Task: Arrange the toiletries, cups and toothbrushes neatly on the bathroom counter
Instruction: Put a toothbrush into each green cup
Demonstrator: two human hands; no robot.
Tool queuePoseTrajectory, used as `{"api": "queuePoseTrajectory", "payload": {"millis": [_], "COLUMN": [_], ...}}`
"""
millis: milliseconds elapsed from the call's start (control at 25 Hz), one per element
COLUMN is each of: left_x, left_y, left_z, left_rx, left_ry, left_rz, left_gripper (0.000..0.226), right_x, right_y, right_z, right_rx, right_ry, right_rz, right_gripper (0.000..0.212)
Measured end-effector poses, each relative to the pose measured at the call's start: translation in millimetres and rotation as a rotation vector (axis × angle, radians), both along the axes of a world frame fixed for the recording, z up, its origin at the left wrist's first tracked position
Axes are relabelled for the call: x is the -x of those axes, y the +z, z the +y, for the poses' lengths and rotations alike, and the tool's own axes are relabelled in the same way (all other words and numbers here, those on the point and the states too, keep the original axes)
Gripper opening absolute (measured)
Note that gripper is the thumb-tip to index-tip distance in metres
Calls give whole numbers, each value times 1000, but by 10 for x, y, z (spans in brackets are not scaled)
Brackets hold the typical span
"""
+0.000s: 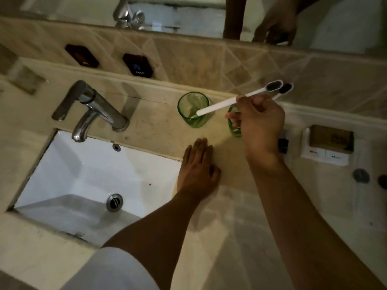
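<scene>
My right hand (259, 126) grips a white toothbrush (227, 101) with dark bristles, held slanted, its handle end over the rim of a green glass cup (193, 110) on the counter. A second dark-bristled toothbrush (285, 88) shows just behind the first, its handle hidden by my hand. A second green cup (234, 128) stands to the right, mostly hidden behind my right hand. My left hand (199, 170) lies flat on the beige counter (150, 126) beside the sink, fingers spread, holding nothing.
A white sink (88, 176) with a chrome faucet (92, 107) fills the left. A white tray with a brown box (328, 143) sits at the right, with two dark round caps (361, 175) in front. Hot and cold signs (136, 64) hang on the tiled wall.
</scene>
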State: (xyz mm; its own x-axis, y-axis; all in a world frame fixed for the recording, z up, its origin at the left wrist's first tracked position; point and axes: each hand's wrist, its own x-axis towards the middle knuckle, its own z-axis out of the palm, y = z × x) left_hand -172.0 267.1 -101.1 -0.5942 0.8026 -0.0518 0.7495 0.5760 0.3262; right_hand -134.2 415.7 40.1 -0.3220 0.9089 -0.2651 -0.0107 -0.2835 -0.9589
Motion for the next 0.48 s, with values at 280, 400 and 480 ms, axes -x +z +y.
{"api": "queuePoseTrajectory", "payload": {"millis": [280, 400, 480], "left_x": [17, 26, 19], "left_y": [-37, -101, -127], "left_z": [-20, -23, -27], "left_rx": [35, 42, 48], "left_ry": [-29, -39, -41], "left_rz": [12, 23, 28], "left_gripper": [67, 67, 68], "right_x": [657, 730, 746], "right_y": [-361, -524, -595], "right_z": [-22, -42, -48], "right_rx": [-197, -273, -290], "right_ry": [107, 135, 150], "right_rz": [-209, -283, -306], "right_gripper": [13, 13, 13]}}
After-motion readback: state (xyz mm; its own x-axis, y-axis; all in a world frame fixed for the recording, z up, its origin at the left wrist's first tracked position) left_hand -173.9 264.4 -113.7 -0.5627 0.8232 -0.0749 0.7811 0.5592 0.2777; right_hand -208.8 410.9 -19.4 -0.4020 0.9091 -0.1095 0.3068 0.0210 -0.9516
